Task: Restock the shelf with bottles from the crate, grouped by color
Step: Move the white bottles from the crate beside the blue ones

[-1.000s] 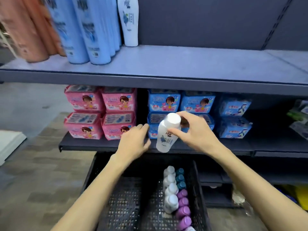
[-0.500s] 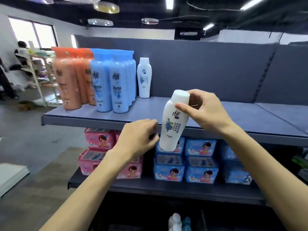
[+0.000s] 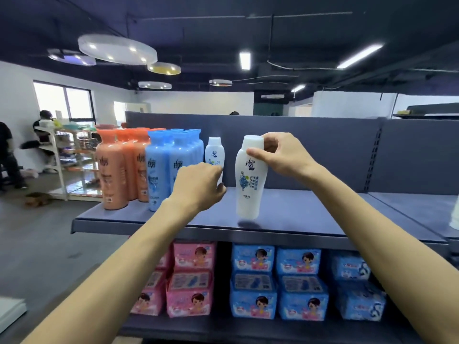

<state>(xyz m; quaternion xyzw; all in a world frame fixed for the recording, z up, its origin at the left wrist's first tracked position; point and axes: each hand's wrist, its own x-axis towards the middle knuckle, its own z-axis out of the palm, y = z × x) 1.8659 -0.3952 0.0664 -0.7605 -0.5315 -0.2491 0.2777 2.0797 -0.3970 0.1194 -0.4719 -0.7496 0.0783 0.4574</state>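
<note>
**A:** Right hand (image 3: 285, 158) up at the top shelf (image 3: 310, 214), thumb and fingers pinching the cap end of a white bottle (image 3: 249, 177). The bottle hangs upright, slightly tilted, its base just above the shelf surface with a shadow under it.

**B:** And the left hand (image 3: 198, 187)?

**A:** Curled loosely, fingers folded in toward the palm, holding nothing that I can see. It sits in front of a second white bottle (image 3: 214, 155) standing on the shelf and covers that one's lower half. Whether the knuckles touch it, I cannot tell.

**B:** What's crowding the spot?

**A:** Left of the standing white bottle, a tight block of blue bottles (image 3: 171, 165), and left again a block of orange bottles (image 3: 119, 167), all upright. The held bottle is to the right of the white one, with a gap between them. The shelf to its right is bare blue board, backed by the dark rear panel (image 3: 323, 150).

**B:** Below?

**A:** Pink packs (image 3: 191, 281) stacked on the lower shelf under the left forearm, blue packs (image 3: 275, 281) beside them to the right. Far left, across the floor, a light rack (image 3: 69, 160) with a person (image 3: 7, 155) standing near it, blurred.
</note>
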